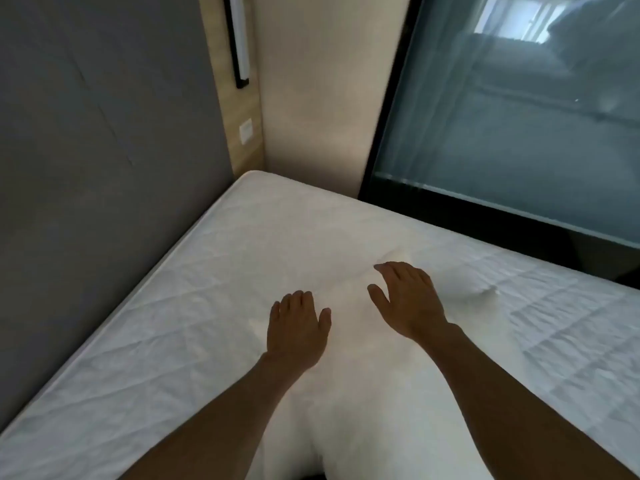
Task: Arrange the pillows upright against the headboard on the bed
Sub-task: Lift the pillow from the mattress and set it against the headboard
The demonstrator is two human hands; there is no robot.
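Note:
A white pillow [360,375] lies flat on the white quilted mattress [180,306], running from the frame's bottom edge up to its far corners near the middle. My left hand [296,329] rests palm down on its upper left part, fingers spread. On its far end lies my right hand [407,301], also flat with fingers apart. Neither hand grips the fabric. The grey padded headboard [104,150] stands along the left side of the bed, apart from the pillow.
A wooden strip [242,109] with a white switch [246,131] and a long wall lamp [239,39] stands beside the headboard. A beige wall [318,98] and a dark-framed glass panel [512,116] border the bed's far side.

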